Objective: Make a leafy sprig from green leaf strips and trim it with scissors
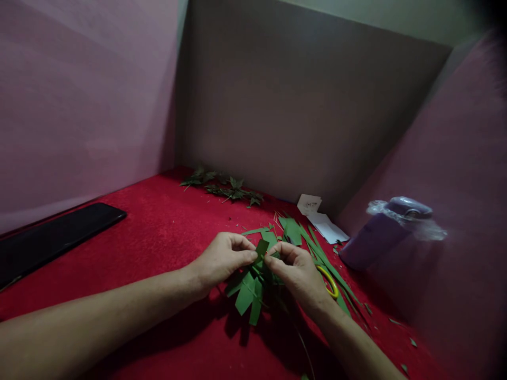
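Observation:
Between my hands is a cluster of cut green leaf pieces (pixel 246 293), fanned out and hanging above the red cloth. My left hand (pixel 223 258) pinches a short upright leaf strip (pixel 261 248) at the cluster's top between thumb and fingers. Close beside it, my right hand (pixel 295 266) has thumb and fingertips pressed together at the same spot; what exactly they grip is too small to make out. A thin stem or thread trails down below the right wrist. Behind the right hand shows the yellow handle (pixel 330 282) of what looks like scissors, partly hidden.
Long green leaf blades (pixel 328 258) and cut leaf pieces (pixel 291 230) lie right of my hands. Leafy sprigs (pixel 233 191) lie at the back. White papers (pixel 327 227) and a purple container (pixel 374 237) with clear plastic stand right. A black flat device (pixel 59 235) lies left on the red cloth (pixel 158 227).

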